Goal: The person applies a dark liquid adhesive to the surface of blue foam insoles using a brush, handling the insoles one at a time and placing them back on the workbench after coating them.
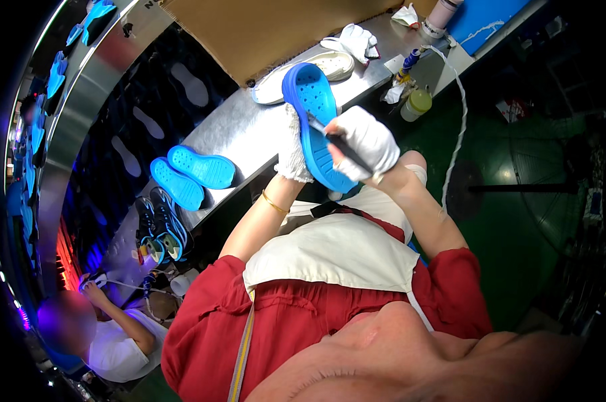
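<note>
overhead, two gloved hands, left hand (293,151) gripping one blue sole (314,127), right hand (364,142) clasping a brush (340,144) (two soles (192,174) nearby)

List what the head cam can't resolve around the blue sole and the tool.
- Tool tip: the right hand covers most of the dark tool; its working end on the blue shoe sole is too small to identify.
- Left hand: the fingers sit behind the sole, so the grip is hidden.
- White sole: partly covered by the blue one.
- Small bottle: contents too small to tell.
</note>
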Available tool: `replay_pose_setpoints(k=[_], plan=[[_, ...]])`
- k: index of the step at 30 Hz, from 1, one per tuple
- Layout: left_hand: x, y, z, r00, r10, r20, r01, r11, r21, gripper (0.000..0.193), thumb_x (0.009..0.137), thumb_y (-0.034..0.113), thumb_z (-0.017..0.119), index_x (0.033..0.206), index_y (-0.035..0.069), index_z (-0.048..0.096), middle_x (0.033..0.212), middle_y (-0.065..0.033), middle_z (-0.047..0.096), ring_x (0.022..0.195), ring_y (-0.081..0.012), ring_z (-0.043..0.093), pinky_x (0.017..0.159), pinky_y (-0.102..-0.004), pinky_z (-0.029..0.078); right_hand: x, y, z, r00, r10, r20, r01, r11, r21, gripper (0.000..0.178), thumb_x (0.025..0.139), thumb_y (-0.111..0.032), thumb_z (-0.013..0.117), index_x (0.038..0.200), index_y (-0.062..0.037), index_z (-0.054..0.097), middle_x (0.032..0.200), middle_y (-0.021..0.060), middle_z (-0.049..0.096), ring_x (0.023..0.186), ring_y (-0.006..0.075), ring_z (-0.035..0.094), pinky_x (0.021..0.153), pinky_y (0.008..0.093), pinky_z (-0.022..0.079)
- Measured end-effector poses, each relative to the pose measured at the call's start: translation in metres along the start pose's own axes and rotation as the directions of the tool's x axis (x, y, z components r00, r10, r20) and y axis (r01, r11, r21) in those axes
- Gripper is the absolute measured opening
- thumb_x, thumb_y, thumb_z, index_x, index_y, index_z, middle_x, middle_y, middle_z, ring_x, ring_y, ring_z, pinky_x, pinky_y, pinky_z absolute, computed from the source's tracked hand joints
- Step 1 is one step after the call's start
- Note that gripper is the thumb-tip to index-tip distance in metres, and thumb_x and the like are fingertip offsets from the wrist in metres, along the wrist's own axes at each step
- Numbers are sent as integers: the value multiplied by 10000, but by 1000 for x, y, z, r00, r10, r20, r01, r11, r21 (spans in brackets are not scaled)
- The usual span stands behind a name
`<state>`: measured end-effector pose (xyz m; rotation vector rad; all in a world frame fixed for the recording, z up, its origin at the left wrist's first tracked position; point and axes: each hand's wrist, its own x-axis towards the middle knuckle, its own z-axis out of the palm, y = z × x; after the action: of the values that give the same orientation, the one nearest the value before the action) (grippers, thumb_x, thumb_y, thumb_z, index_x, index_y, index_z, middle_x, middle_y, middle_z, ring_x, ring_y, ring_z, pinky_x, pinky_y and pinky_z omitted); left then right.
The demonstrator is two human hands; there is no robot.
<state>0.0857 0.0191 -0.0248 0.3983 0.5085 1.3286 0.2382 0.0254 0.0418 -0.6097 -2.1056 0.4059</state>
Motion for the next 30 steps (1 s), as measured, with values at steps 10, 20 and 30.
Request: replay_pose_setpoints(k=[10, 20, 30], plan=[[4, 20, -3, 998, 39, 59, -30, 990, -135, 799, 841, 659, 481, 1350, 48, 403, 1239, -162, 558, 1102, -316, 562, 996, -460, 438, -7, -19, 4, 980, 43, 192, -76, 982, 170, 294, 692, -15, 670, 957, -78, 559, 848, 96, 564, 751, 271, 596, 662, 339, 496], [15, 38, -15, 983, -1, 183, 50, 963, -266, 795, 833, 672, 478, 1352, 75, 408, 1223, -179, 563, 1102, -348, 561, 997, -486, 431, -12, -20, 0, 926, 282, 250, -368, 819, 441, 256, 747, -14, 681, 974, -54, 570, 860, 96, 598, 722, 187, 628, 649, 281, 513], [2, 17, 5, 975, 92, 201, -53, 980, -194, 806, 872, 693, 325, 1424, 106, 323, 1377, -175, 434, 1224, -349, 459, 1046, -495, 369, -15, -7, 4, 917, 397, 37, -328, 698, 636, 153, 791, 44, 636, 899, -13, 544, 827, 79, 582, 704, 134, 642, 638, 244, 507]])
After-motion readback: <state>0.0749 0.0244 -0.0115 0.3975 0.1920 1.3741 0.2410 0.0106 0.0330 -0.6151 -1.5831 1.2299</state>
